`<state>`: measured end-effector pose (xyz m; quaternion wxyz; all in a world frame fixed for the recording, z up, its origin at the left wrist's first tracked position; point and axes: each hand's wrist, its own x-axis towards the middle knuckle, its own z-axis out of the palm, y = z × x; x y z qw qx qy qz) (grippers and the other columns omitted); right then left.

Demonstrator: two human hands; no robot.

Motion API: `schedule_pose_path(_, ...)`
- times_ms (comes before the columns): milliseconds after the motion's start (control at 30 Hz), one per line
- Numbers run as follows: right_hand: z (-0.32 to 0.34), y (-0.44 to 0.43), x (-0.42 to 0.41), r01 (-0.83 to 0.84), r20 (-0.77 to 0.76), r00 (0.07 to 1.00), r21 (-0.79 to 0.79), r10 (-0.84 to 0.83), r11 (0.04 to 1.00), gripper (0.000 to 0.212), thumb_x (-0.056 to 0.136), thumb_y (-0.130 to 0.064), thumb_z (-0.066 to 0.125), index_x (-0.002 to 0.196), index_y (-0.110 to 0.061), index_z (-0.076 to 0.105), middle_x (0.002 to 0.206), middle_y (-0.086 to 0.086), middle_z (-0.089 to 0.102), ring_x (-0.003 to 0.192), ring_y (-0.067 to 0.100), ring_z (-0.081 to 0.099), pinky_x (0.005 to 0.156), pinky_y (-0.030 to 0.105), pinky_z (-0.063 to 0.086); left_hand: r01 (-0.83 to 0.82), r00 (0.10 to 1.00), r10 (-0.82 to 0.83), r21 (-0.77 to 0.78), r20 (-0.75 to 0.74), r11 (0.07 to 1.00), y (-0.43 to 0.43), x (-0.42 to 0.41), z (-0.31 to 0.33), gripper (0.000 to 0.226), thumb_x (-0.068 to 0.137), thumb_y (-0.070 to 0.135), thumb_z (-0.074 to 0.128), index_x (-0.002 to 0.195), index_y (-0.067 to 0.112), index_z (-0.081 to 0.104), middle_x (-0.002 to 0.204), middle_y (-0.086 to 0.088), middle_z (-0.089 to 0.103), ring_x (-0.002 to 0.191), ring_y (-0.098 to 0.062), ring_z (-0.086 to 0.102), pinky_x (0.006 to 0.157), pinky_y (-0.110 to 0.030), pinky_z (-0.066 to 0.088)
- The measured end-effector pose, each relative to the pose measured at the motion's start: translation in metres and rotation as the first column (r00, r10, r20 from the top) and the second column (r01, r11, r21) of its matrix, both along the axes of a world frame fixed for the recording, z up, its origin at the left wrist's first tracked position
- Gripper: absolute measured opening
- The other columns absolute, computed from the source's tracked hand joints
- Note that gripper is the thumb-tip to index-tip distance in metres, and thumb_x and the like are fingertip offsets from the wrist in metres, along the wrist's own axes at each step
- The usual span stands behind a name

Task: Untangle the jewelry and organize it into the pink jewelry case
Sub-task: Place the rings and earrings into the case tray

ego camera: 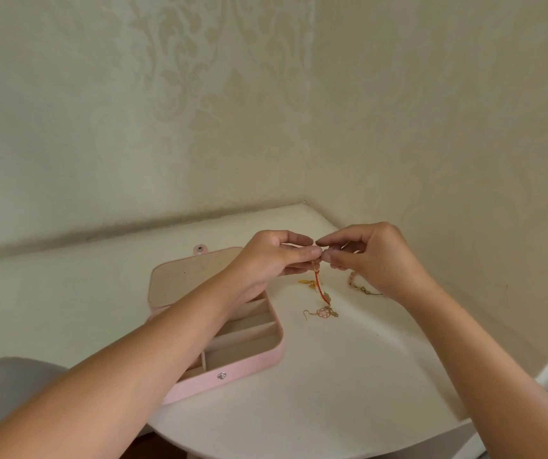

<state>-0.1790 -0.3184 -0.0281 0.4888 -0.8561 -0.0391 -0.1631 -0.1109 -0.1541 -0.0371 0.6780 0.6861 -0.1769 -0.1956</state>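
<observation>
A red cord bracelet (318,282) hangs from my fingertips above the white table (332,376). My left hand (272,260) and my right hand (372,256) meet over it, both pinching its top end. The cord's lower end reaches a small tangle with a pink flower earring (323,312) on the table. A yellow-gold piece (307,282) lies behind the cord. A pink beaded strand (354,280) with a small charm lies partly under my right hand. The pink jewelry case (252,362) lies open at the left, partly hidden by my left forearm.
The table fits into a corner between two patterned cream walls. Its rounded front edge curves below my arms. A grey chair seat (11,389) shows at the lower left. The case's lid (186,276) lies flat toward the back wall.
</observation>
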Motion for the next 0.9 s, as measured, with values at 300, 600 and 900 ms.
schedule_pose_path(300, -0.007, 0.004, 0.003, 0.033, 0.167, 0.986, -0.116, -0.014, 0.993, 0.01, 0.08, -0.006, 0.074, 0.079, -0.016, 0.077, 0.077, -0.009, 0.066, 0.067, 0.001, 0.061, 0.061, 0.012, 0.044, 0.042, 0.999, -0.043, 0.036, 0.015, 0.998, 0.006, 0.002, 0.006, 0.016, 0.08, -0.004, 0.07, 0.086, 0.009, 0.064, 0.078, -0.008, 0.073, 0.073, -0.015, 0.07, 0.078, -0.025, 0.057)
schedule_pose_path(600, -0.006, 0.009, 0.006, 0.033, 0.031, 0.999, 0.002, -0.033, 0.999, 0.009, 0.082, -0.004, 0.07, 0.079, -0.012, 0.072, 0.06, -0.014, 0.066, 0.054, 0.002, 0.059, 0.051, 0.008, 0.039, -0.005, 1.0, 0.002, 0.101, 0.026, 0.995, 0.004, 0.004, 0.003, 0.022, 0.077, -0.004, 0.074, 0.085, 0.009, 0.058, 0.079, -0.011, 0.072, 0.073, -0.019, 0.07, 0.086, -0.032, 0.056)
schedule_pose_path(900, -0.004, -0.001, 0.014, -0.035, -0.092, 0.99, 0.56, 0.104, 0.828, 0.007, 0.09, -0.004, 0.059, 0.088, -0.006, 0.065, 0.085, 0.005, 0.072, 0.081, 0.014, 0.066, 0.086, 0.028, 0.052, -0.024, 0.98, -0.055, 0.387, 0.191, 0.922, 0.008, 0.003, -0.002, 0.02, 0.08, 0.008, 0.074, 0.098, 0.012, 0.068, 0.091, -0.012, 0.074, 0.087, -0.017, 0.07, 0.081, -0.022, 0.051)
